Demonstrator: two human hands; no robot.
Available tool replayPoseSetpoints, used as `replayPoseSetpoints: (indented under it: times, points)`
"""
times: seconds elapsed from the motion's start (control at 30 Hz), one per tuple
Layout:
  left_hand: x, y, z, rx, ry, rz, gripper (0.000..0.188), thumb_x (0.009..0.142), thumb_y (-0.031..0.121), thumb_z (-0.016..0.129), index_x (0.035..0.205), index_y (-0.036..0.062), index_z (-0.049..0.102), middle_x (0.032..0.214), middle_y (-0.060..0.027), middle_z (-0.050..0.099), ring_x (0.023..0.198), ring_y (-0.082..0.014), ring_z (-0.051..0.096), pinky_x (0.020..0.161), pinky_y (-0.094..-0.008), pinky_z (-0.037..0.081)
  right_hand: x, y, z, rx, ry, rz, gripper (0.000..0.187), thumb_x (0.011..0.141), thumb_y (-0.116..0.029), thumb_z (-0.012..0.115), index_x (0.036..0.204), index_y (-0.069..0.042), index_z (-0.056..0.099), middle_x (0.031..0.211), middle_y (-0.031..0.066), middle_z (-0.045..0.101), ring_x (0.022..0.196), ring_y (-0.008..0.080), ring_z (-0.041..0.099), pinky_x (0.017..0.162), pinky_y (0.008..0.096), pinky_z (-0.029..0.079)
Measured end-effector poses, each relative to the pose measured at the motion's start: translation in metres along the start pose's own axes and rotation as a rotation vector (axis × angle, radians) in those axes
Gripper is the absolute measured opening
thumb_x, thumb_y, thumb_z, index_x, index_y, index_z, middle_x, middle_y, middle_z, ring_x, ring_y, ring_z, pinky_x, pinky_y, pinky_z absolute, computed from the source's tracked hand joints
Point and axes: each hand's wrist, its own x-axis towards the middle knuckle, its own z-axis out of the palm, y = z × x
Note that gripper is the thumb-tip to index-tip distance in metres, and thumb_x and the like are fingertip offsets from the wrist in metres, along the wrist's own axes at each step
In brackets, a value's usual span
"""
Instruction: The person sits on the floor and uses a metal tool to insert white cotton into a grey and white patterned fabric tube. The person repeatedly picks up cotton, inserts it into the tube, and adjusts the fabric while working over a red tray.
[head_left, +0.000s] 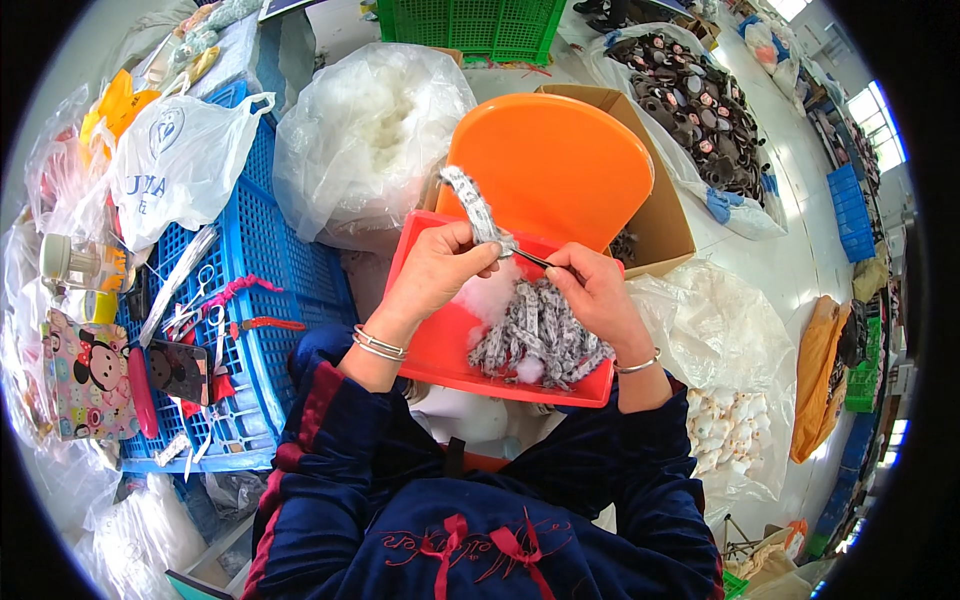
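**Navy velvet top point(470, 545) at the lower edge, grey furry strip point(474, 207) held mid-frame**

The left hand point(440, 272) has its grip pinched closed on the strip, just above centre. The right hand point(598, 295) closes finger and thumb around a slim dark tool point(530, 257), its tip meeting the strip's lower end. Beneath sits a red tray point(438, 355) with more strips point(540, 330) and white fluff point(490, 295). Best, I'd judge: pinch near the end, guide the tip gently.

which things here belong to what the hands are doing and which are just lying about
Seems in use:
grey fuzzy piece in left hand
thin dark tool in right hand
red tray holding similar pieces, white fluff

Seems just lying about:
white carrier bag
cartoon-print pouch
dark phone
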Motion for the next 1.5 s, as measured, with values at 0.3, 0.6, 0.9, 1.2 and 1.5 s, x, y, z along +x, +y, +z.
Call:
replayPoseSetpoints:
  times: [0.3, 0.6, 0.9, 1.2, 1.5]
  points:
    - [0.003, -0.003, -0.004, 0.169, -0.021, -0.039, 0.020, 0.091, 0.019, 0.068, 0.079, 0.0025, 0.066, 0.069, 0.0006, 0.062, 0.061, -0.0047, 0.054, 0.054, -0.0216, 0.042, -0.003, -0.002, -0.002, -0.038, -0.006, -0.031, 0.007, 0.088, -0.006, 0.063, 0.088, 0.001, 0.061, 0.075, 0.0112, 0.060, 0.069, 0.0225, 0.059, 0.063, 0.0322, 0.046]
    - [0.000, 0.003, -0.002, 0.124, -0.096, -0.105, 0.022, 0.090, 0.019, 0.070, 0.074, 0.0032, 0.066, 0.067, -0.0003, 0.063, 0.059, -0.0055, 0.056, 0.053, -0.0212, 0.043, -0.005, -0.004, -0.007, -0.013, -0.088, -0.022, 0.007, 0.088, -0.006, 0.063, 0.089, 0.000, 0.062, 0.074, 0.0115, 0.059, 0.068, 0.0230, 0.058, 0.062, 0.0321, 0.045]
    - [-0.001, -0.015, 0.011, 0.116, 0.017, -0.001, 0.026, 0.089, 0.022, 0.070, 0.074, 0.0005, 0.070, 0.065, -0.0003, 0.064, 0.061, -0.0044, 0.056, 0.055, -0.0207, 0.043, -0.009, 0.016, 0.037, 0.385, -0.009, 0.167, 0.007, 0.094, -0.007, 0.058, 0.091, -0.001, 0.058, 0.074, -0.0022, 0.054, 0.067, 0.0053, 0.047, 0.059, 0.0221, 0.039]
    - [-0.003, -0.008, 0.010, -0.041, 0.045, 0.081, 0.026, 0.094, 0.023, 0.064, 0.085, -0.0006, 0.070, 0.069, 0.0003, 0.061, 0.066, -0.0049, 0.053, 0.060, -0.0210, 0.042, 0.000, 0.002, 0.046, 0.522, 0.048, 0.182, 0.010, 0.094, -0.008, 0.059, 0.089, 0.000, 0.056, 0.076, -0.0036, 0.053, 0.070, 0.0036, 0.044, 0.062, 0.0210, 0.038]
    - [-0.003, -0.015, 0.014, -0.060, 0.168, 0.074, 0.025, 0.097, 0.022, 0.060, 0.095, -0.0005, 0.071, 0.070, 0.0028, 0.057, 0.065, -0.0048, 0.048, 0.059, -0.0196, 0.037, -0.001, 0.002, 0.047, 0.451, 0.071, 0.133, 0.009, 0.095, -0.008, 0.059, 0.091, 0.000, 0.058, 0.077, -0.0028, 0.056, 0.070, 0.0040, 0.047, 0.062, 0.0214, 0.039]
